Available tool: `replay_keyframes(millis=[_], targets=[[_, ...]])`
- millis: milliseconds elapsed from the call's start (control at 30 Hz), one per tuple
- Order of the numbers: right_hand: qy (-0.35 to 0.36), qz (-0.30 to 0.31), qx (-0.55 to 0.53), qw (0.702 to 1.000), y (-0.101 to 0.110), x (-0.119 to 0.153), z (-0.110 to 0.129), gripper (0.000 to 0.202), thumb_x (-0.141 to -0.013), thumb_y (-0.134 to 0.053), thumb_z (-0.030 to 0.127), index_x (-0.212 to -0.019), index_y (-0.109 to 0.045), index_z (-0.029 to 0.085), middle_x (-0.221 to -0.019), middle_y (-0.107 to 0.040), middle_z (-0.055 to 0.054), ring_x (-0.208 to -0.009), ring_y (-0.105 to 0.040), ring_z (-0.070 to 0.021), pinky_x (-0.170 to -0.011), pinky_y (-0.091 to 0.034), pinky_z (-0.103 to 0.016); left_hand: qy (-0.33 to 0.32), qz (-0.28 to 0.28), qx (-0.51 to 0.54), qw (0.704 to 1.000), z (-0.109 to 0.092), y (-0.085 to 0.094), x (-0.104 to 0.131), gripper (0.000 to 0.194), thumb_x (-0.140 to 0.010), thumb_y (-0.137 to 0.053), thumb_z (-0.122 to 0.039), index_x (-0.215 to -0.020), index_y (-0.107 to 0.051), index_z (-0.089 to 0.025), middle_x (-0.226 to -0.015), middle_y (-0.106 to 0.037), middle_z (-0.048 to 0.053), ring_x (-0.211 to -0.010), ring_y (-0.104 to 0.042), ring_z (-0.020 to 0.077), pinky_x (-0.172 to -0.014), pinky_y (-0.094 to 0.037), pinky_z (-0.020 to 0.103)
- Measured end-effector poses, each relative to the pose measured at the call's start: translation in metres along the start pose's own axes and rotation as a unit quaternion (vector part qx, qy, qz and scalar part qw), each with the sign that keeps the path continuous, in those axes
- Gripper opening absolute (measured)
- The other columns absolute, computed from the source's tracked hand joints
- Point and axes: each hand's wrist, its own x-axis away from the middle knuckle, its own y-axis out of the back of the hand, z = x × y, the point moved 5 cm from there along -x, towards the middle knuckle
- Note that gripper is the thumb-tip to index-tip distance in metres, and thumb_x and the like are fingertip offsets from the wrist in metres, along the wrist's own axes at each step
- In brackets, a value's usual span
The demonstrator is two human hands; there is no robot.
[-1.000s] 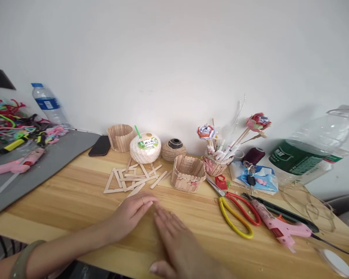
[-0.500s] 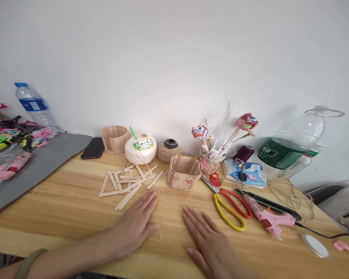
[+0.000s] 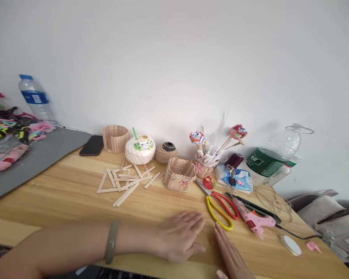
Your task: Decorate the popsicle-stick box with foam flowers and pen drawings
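Note:
My left hand (image 3: 184, 235) rests over the wooden table (image 3: 75, 209), slightly blurred, its fingers stretched out and nothing in it. To its right, my right hand (image 3: 232, 252) lies at the front of the table, also empty, fingers extended and only partly in frame. Scissors (image 3: 218, 205) with one yellow and one red handle lie just beyond the right hand. Beyond the left hand stands a craft-stick basket (image 3: 178, 180) with an open top. Several loose craft sticks (image 3: 128, 180) lie in a jumble to its left.
A coconut (image 3: 140, 151) with a green straw, a twine spool (image 3: 166, 154) and a second stick basket (image 3: 115, 141) line the wall. A pot of paper flowers (image 3: 205, 167) stands right of them. A pink glue gun (image 3: 253, 219) trails its cord; a large bottle (image 3: 267, 162) leans behind.
My left hand has swept right across the table, and my right hand has shifted right and a little down. The view has turned slightly right. The objects on the table stay put.

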Motion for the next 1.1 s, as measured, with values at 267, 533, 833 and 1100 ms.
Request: replay_keyframes(millis=[267,533,833,1100], targets=[[0.0,-0.021,-0.067,0.998,0.007,-0.03,0.038,0.069,-0.097,-0.04,0.036,-0.154,-0.002,0.022,-0.158,-0.018,-0.008,-0.143,-0.021,-0.0291,-0.113,-0.032,-0.047,0.002,-0.157,0.06,0.986,-0.003,0.029,0.022,0.035,-0.097,-0.039,-0.021,-0.117,-0.068,-0.019,-0.117,-0.072,0.005,-0.107,-0.068,0.0181,-0.096,-0.05,0.029],[0.209,0.102,-0.068,0.97,-0.006,-0.096,0.146,0.078,-0.092,-0.049,0.052,-0.152,-0.018,0.014,-0.155,-0.018,-0.011,-0.145,-0.017,-0.0245,-0.117,-0.018,-0.043,0.158,-0.399,0.099,0.898,0.05,0.092,0.063,0.034,-0.096,-0.041,-0.036,-0.103,-0.068,-0.016,-0.054,-0.065,-0.001,-0.054,-0.065,0.0179,-0.061,-0.051,0.028],[0.081,0.086,-0.019,0.993,0.027,-0.033,0.047,0.074,-0.092,-0.05,0.049,-0.151,-0.017,0.018,-0.154,-0.021,-0.009,-0.142,-0.026,-0.0284,-0.114,-0.028,-0.045,0.196,-0.444,0.189,0.853,0.108,0.108,0.072,0.031,-0.086,-0.052,-0.037,-0.098,-0.068,-0.015,-0.077,-0.074,0.005,-0.083,-0.07,0.025,-0.083,-0.052,0.038],[0.073,-0.039,0.079,0.993,0.045,0.013,0.004,0.078,-0.092,-0.055,0.036,-0.152,-0.006,0.027,-0.15,-0.03,-0.006,-0.132,-0.042,-0.0296,-0.105,-0.044,-0.04,0.22,-0.408,0.269,0.844,0.137,0.094,0.063,0.025,-0.092,-0.057,-0.03,-0.11,-0.063,-0.014,-0.11,-0.067,0.01,-0.1,-0.065,0.0239,-0.089,-0.052,0.044]])
